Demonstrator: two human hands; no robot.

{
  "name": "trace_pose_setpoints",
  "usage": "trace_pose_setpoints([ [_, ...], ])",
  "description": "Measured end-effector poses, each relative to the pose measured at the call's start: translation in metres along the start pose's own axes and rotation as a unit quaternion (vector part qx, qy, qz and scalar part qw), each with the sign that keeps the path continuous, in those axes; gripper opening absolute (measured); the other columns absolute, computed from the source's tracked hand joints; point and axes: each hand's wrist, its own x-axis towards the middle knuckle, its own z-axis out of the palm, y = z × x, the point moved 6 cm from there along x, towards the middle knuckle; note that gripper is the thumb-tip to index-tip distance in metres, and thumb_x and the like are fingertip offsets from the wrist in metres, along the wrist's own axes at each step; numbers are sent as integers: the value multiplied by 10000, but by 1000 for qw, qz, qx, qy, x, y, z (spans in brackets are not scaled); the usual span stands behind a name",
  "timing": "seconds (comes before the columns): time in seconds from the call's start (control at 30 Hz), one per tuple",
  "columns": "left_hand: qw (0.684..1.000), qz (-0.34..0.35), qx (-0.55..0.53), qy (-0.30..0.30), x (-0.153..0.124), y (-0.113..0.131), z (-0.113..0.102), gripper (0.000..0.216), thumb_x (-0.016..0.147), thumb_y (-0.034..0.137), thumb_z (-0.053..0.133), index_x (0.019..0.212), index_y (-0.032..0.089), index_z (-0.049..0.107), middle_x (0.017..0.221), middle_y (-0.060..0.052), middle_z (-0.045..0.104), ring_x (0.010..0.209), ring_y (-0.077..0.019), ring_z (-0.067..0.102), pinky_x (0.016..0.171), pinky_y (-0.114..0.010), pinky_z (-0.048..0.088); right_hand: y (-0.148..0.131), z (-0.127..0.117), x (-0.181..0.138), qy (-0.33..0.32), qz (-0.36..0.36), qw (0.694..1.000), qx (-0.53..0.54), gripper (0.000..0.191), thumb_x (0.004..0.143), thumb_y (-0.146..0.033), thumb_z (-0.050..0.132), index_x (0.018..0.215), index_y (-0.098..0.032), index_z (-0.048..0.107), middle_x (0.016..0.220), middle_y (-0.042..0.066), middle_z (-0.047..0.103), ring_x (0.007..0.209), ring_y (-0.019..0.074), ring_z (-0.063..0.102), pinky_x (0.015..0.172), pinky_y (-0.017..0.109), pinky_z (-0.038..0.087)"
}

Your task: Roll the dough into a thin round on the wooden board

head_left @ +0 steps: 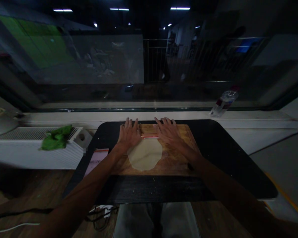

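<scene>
A flat, roughly round sheet of pale dough [145, 154] lies on a wooden board [177, 167]. Across its far edge runs a thin rod with a red and white streak [150, 136], whose kind I cannot make out; its ends disappear beneath my hands. My left hand [129, 134] rests palm down at the rod's left end, fingers stretched forward over the board's far edge. At the right end, my right hand [167, 130] lies palm down too, with its fingers spread. Neither hand's fingers wrap round anything I can see.
The board sits on a black table [218, 145]. A phone-like pink slab [97, 160] lies at the table's left. Behind, a plastic bottle [224, 102] stands on the windowsill [183, 115]. A green cloth [56, 137] hangs over a radiator [34, 155]. Cables [100, 223] lie below.
</scene>
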Motion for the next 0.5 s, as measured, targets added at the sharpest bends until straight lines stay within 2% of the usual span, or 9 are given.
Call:
trace_pose_setpoints([
  [0.13, 1000, 5, 7, 14, -10, 2, 0, 671, 1158, 356, 309, 1784, 142, 419, 1804, -226, 461, 1757, -372, 284, 1332, -590, 386, 0, 1, -12, 13, 16, 1000, -12, 676, 1225, -554, 193, 1808, -286, 405, 1768, 153, 520, 1662, 359, 390, 1376, 637, 231],
  [0.33, 999, 3, -3, -43, 31, -1, 3, 704, 1162, 398, 295, 1822, 155, 333, 1835, -220, 411, 1775, -386, 225, 1322, -639, 392, 10, 2, 27, -65, 44, 996, 37, 723, 1217, -623, 112, 1836, -317, 326, 1820, 146, 447, 1706, 348, 332, 1378, 670, 210],
  [0.4, 998, 0, -12, -54, 35, -1, 4, 710, 1162, 406, 295, 1822, 146, 327, 1834, -220, 412, 1773, -389, 233, 1329, -645, 381, 10, 2, 29, -80, 50, 995, 39, 726, 1217, -622, 108, 1840, -311, 315, 1831, 154, 428, 1713, 358, 323, 1374, 690, 208],
  [0.5, 1000, 9, -16, -23, 20, 0, 3, 696, 1164, 406, 295, 1809, 153, 362, 1830, -218, 422, 1775, -375, 232, 1347, -626, 355, 3, 1, 12, -41, 17, 999, 10, 718, 1221, -600, 149, 1834, -279, 339, 1817, 163, 450, 1706, 363, 338, 1383, 678, 198],
])
